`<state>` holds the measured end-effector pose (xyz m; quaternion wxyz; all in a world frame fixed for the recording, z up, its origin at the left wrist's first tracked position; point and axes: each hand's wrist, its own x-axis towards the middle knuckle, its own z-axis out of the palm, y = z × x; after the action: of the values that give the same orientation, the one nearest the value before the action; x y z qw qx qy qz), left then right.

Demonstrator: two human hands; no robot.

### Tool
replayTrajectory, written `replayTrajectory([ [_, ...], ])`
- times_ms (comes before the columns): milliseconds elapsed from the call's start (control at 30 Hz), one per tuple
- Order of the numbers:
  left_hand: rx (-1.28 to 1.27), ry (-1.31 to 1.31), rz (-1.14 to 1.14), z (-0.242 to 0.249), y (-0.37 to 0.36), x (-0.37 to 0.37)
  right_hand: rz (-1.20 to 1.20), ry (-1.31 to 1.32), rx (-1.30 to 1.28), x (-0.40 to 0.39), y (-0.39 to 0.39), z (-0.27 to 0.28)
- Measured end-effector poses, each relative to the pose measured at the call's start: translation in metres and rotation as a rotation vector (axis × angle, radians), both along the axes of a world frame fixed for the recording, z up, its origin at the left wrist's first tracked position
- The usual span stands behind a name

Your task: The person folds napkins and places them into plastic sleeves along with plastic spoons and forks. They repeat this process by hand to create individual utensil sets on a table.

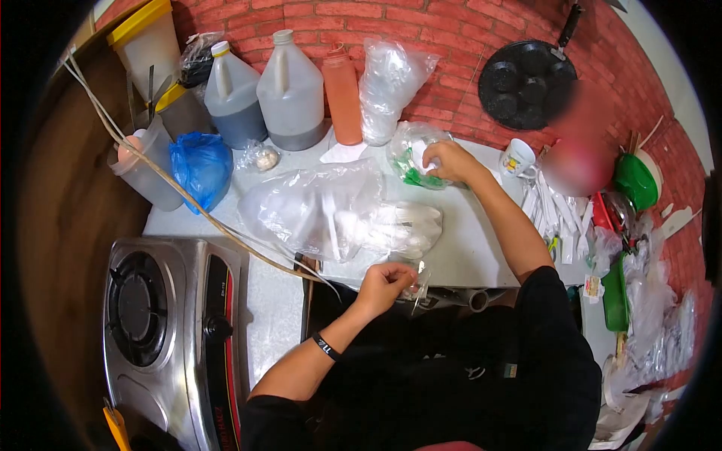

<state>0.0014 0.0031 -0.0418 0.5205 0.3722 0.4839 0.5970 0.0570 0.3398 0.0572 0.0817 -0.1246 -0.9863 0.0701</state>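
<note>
My left hand is near the table's front edge, its fingers pinched on a small clear plastic bag that hangs beside them. Across the table, my right hand has its fingers bent together at a clear plastic bag with green print. Something white shows inside that bag, but its kind cannot be made out. Between my hands lies a large clear plastic bag with white plastic forks. Beside it is a bundle of white wrapped items.
A gas stove stands at the left, with a bent stick slanting above it. Jugs and an orange bottle line the brick wall. A mug and white plastic cutlery are at the right.
</note>
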Motion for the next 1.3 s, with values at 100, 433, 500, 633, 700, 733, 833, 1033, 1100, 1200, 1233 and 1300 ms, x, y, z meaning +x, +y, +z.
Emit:
replayTrajectory([
  [100,-0.007,-0.029,-0.004,-0.001,0.001,0.000,0.046,0.050,-0.007,0.000,0.003,-0.006],
  [433,-0.013,-0.014,-0.004,0.006,0.000,0.000,-0.046,0.348,-0.135,0.005,0.006,0.015],
  [500,-0.019,-0.026,0.001,0.003,0.000,-0.001,-0.079,0.483,-0.147,0.010,0.010,0.020],
  [633,0.013,-0.152,0.043,0.011,-0.002,0.000,-0.203,0.661,-0.307,0.031,0.001,0.038],
  [700,0.038,-0.157,0.066,0.015,-0.003,-0.001,-0.264,0.650,-0.350,0.050,-0.020,0.057],
  [733,0.048,-0.161,0.076,0.016,-0.003,-0.001,-0.213,0.672,-0.464,0.058,-0.026,0.062],
  [833,0.034,-0.184,0.126,0.010,-0.001,-0.001,-0.098,0.629,-0.814,0.094,-0.052,0.079],
  [1033,0.109,-0.140,0.127,0.019,-0.004,0.004,0.142,0.772,-1.606,0.137,-0.160,0.071],
  [1100,0.198,-0.171,-0.032,0.023,-0.008,0.007,0.102,0.764,-1.743,0.143,-0.190,0.052],
  [1200,0.321,-0.312,-0.323,0.036,-0.012,0.022,0.071,0.742,-1.961,0.143,-0.230,0.029],
  [1233,0.315,-0.376,-0.370,0.032,-0.018,0.028,0.067,0.729,-2.031,0.142,-0.240,0.023],
  [1300,0.292,-0.537,-0.438,0.028,-0.027,0.038,0.063,0.770,-2.109,0.142,-0.255,0.008],
])
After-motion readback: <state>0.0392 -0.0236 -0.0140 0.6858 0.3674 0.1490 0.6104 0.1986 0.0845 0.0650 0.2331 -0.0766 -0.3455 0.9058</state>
